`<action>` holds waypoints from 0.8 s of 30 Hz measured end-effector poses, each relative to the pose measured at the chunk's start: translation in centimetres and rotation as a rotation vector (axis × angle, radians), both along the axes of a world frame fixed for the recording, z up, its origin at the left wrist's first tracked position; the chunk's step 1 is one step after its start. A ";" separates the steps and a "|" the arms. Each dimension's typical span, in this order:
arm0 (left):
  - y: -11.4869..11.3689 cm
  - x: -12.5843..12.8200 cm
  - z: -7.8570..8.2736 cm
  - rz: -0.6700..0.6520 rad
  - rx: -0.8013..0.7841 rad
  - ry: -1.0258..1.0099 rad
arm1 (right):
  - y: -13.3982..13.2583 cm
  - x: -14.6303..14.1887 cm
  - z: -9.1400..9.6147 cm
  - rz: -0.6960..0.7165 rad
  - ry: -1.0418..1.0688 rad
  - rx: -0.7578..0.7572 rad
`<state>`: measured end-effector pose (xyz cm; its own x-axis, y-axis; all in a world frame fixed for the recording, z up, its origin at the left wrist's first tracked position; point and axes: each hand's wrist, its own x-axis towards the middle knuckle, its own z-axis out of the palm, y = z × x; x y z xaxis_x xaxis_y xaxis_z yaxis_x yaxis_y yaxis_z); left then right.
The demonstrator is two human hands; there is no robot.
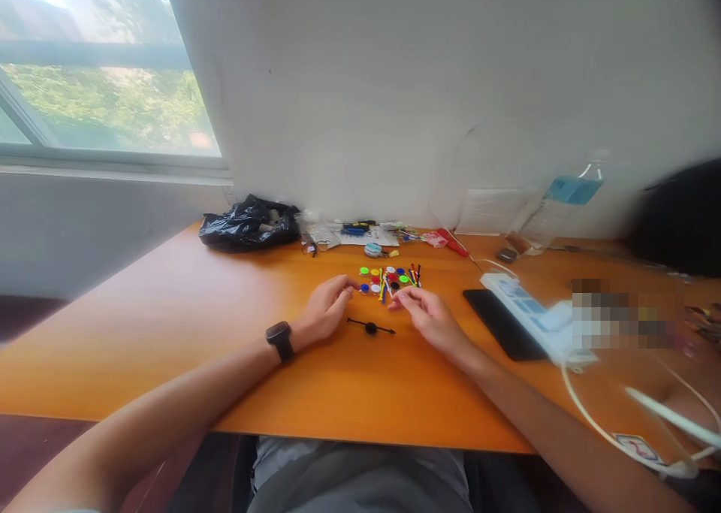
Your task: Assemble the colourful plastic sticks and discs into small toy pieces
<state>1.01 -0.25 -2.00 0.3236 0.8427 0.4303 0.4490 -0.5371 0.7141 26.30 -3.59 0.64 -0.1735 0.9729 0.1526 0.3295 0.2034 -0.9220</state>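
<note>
My left hand [330, 308], with a dark watch [279, 338] on its wrist, rests on the table left of a pile of small coloured parts. Its fingers are loosely extended and hold nothing I can see. My right hand [426, 314] is at the near right side of the pile, thumb and fingertips pinched together. A thin white stick [387, 282] reaches to these fingertips; whether they grip it is unclear. Round discs, such as a green one [364, 271] and a blue one [365, 288], lie among thin coloured sticks. Between my hands and nearer me lies a black arrow spinner [370, 329].
Behind the pile are a round tin [372, 250], plastic packets [321, 233] and a black plastic bag [251, 224]. On the right lie a black phone-like slab [503, 324] and a white power strip [523, 310] with cables. Another person is at the right edge, partly blurred.
</note>
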 end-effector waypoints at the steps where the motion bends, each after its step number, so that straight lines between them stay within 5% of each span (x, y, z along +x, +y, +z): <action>1: 0.0 0.0 0.1 0.001 0.000 0.006 | -0.3 0.0 0.0 -0.020 -0.022 0.023; 5: -0.1 -0.1 0.2 0.013 0.001 0.016 | -2.8 0.5 0.2 -0.037 -0.018 -0.103; 13: 0.0 0.0 0.1 0.018 -0.007 0.023 | -6.1 2.1 -1.1 -0.093 0.472 -0.389; 24: 0.2 0.0 -0.2 0.064 -0.019 0.001 | -5.2 3.1 -2.5 -0.071 0.485 -0.379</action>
<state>0.97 -0.05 -2.19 0.2697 0.8697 0.4134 0.4827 -0.4936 0.7235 29.44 -8.76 -1.86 -0.1035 0.9816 -0.1603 -0.1445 -0.1743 -0.9740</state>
